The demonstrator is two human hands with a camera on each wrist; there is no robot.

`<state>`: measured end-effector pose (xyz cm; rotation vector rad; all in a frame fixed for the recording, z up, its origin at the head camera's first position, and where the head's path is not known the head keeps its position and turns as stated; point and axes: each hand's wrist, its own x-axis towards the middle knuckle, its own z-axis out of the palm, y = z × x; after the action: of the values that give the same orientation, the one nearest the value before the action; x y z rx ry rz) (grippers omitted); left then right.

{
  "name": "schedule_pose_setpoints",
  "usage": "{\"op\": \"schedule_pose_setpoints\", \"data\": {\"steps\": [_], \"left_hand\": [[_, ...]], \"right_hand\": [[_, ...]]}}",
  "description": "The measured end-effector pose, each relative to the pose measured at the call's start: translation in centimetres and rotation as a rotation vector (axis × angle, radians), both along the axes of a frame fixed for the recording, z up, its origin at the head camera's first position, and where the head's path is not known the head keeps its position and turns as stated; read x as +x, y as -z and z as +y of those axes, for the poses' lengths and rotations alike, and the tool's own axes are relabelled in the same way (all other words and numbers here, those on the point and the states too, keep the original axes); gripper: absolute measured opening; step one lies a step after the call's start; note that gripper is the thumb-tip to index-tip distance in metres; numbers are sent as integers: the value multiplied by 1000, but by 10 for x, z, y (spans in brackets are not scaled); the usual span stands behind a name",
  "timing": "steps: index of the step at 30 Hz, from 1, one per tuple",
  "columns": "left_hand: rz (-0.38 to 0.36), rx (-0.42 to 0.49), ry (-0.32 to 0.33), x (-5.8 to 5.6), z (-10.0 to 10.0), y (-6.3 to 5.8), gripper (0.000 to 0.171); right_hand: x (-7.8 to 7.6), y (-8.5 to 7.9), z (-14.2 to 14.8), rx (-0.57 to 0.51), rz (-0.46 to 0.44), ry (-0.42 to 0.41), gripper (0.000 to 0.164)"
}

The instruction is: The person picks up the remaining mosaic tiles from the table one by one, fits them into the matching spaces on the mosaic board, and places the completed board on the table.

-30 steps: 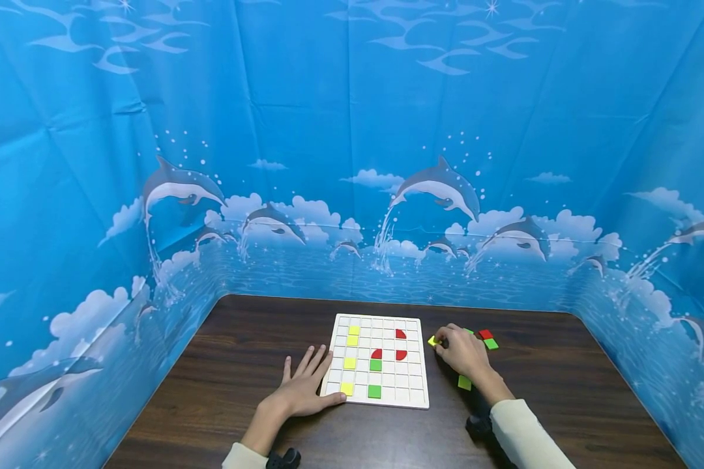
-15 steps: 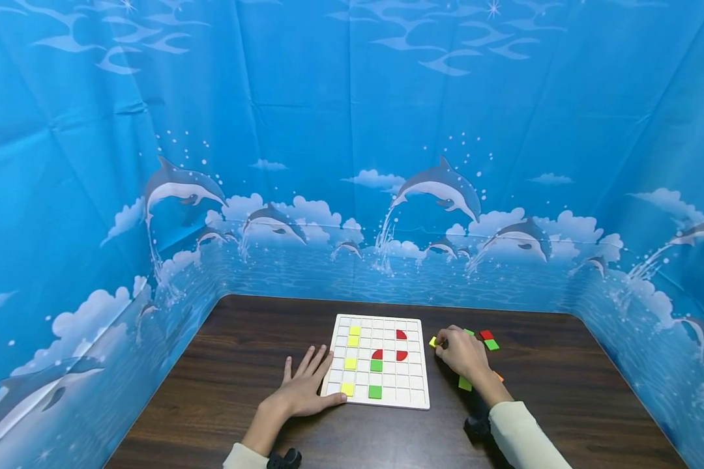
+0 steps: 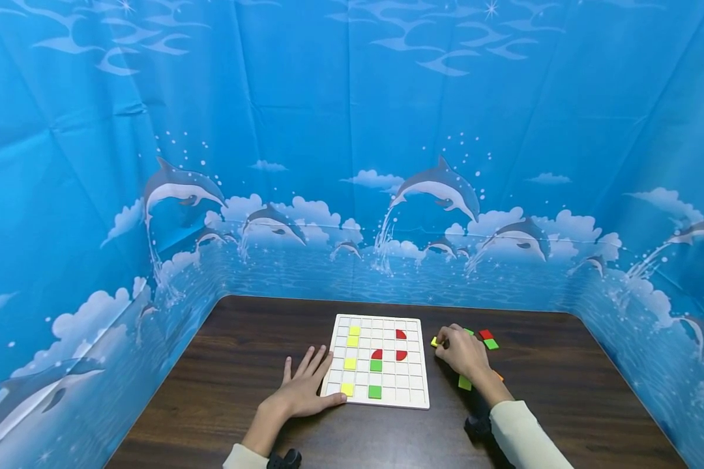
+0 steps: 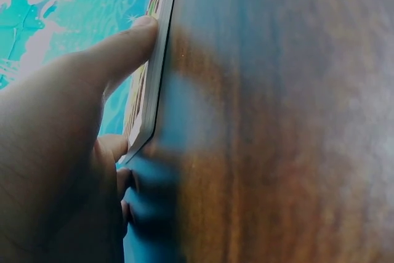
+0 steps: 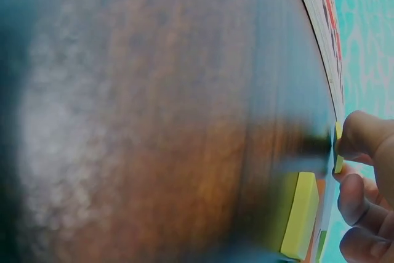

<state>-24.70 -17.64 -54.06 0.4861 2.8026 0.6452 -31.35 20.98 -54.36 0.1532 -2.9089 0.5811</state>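
A white gridded board (image 3: 399, 381) lies flat on the table, bearing several yellow and green square tiles and red quarter-round pieces. My left hand (image 3: 302, 391) rests spread along its left side, thumb on the near left corner beside a yellow tile (image 3: 347, 389). In the left wrist view the thumb lies against the board's edge (image 4: 154, 84). Right of the board, my right hand (image 3: 462, 352) pinches a small yellow tile (image 3: 434, 341) between thumb and fingers, low over the table. The right wrist view shows this tile (image 5: 338, 158) edge-on at the thumb tip.
Around the right hand lie loose pieces: a red tile (image 3: 485, 333), a green tile (image 3: 491, 344), a yellow-green tile (image 3: 465, 383) and an orange piece (image 3: 498, 376), partly hidden by the wrist. A blue dolphin-print curtain (image 3: 352, 163) surrounds the dark wooden table (image 3: 258, 326).
The yellow tile has turned slightly in the right fingers and shows less of its face. The orange piece has come into view by the right wrist. The left hand stays put.
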Motion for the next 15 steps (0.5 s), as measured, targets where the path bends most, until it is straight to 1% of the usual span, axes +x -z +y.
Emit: {"op": "schedule_pose_setpoints", "data": {"steps": [2, 7, 15], "left_hand": [[-1, -5, 2, 0, 0, 0, 109], [-4, -45, -17, 0, 2, 1, 106], [3, -58, -25, 0, 3, 1, 104]], "right_hand": [[0, 0, 0, -5, -1, 1, 9], [3, -1, 0, -16, 6, 1, 8], [4, -1, -2, -17, 65, -24, 8]]}}
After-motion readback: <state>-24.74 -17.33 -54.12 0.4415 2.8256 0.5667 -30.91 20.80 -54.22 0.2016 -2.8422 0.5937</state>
